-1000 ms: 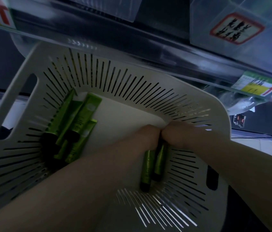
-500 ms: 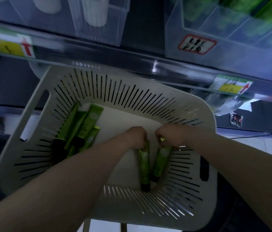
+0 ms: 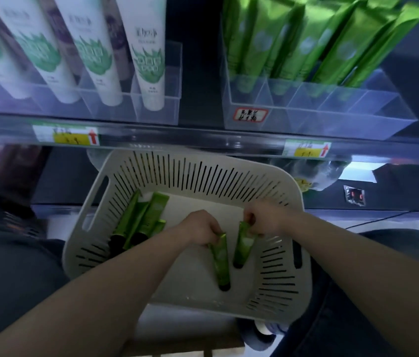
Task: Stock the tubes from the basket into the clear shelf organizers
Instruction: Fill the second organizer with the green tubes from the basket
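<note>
A white slotted basket (image 3: 203,163) sits below the shelf edge. My left hand (image 3: 199,228) pinches the flat end of one green tube (image 3: 220,261), cap hanging down. My right hand (image 3: 262,219) pinches a second green tube (image 3: 242,247) the same way. Several more green tubes (image 3: 139,222) lie in the basket's left corner. On the shelf above right stands a clear organizer (image 3: 332,112) with green tubes (image 3: 306,39) upright in its compartments; its rightmost compartment looks bare.
Another clear organizer (image 3: 157,109) at upper left holds white tubes (image 3: 149,55). Price labels (image 3: 69,136) run along the shelf rail. Dark shelving lies behind and below the basket; my dark-clothed legs flank it.
The view has tilted up, bringing the shelf organizers into sight. Both hands have lifted their tubes slightly apart and higher in the basket.
</note>
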A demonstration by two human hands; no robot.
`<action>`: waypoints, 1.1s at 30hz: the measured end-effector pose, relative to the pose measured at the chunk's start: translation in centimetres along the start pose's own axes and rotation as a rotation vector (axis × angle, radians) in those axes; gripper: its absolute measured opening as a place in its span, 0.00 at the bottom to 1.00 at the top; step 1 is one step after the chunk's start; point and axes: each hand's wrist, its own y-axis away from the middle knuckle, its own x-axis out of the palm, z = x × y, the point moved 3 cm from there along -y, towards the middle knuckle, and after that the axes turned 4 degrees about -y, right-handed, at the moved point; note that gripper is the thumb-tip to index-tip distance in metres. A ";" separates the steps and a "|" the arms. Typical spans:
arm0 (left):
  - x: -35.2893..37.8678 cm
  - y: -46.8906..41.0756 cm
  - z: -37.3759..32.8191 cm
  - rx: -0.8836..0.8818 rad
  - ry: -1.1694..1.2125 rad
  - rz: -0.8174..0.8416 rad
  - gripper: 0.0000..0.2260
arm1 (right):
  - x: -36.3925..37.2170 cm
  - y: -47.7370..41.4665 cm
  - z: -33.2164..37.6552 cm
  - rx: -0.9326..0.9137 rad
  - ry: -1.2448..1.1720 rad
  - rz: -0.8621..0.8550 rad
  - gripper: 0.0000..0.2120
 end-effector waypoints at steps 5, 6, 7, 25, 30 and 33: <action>-2.2 2.8 -1.1 0.036 -0.079 -0.114 0.11 | -1.7 2.7 0.6 -0.032 -0.033 -0.098 0.03; -2.7 3.3 -1.4 0.048 -0.106 -0.131 0.11 | -1.9 3.2 0.6 -0.039 -0.050 -0.112 0.02; -3.1 3.8 -1.9 0.065 -0.141 -0.146 0.11 | -2.1 3.8 0.7 -0.051 -0.078 -0.133 0.02; -6.0 11.1 -13.1 0.279 -0.553 -0.374 0.09 | -6.8 13.6 -0.2 -0.211 -0.250 -0.481 0.09; -6.8 11.7 -17.7 0.362 -0.577 -0.449 0.09 | -9.6 16.5 -2.1 -0.244 -0.288 -0.612 0.06; -7.4 11.7 -21.0 0.421 -0.594 -0.490 0.08 | -11.5 17.9 -3.6 -0.261 -0.339 -0.670 0.05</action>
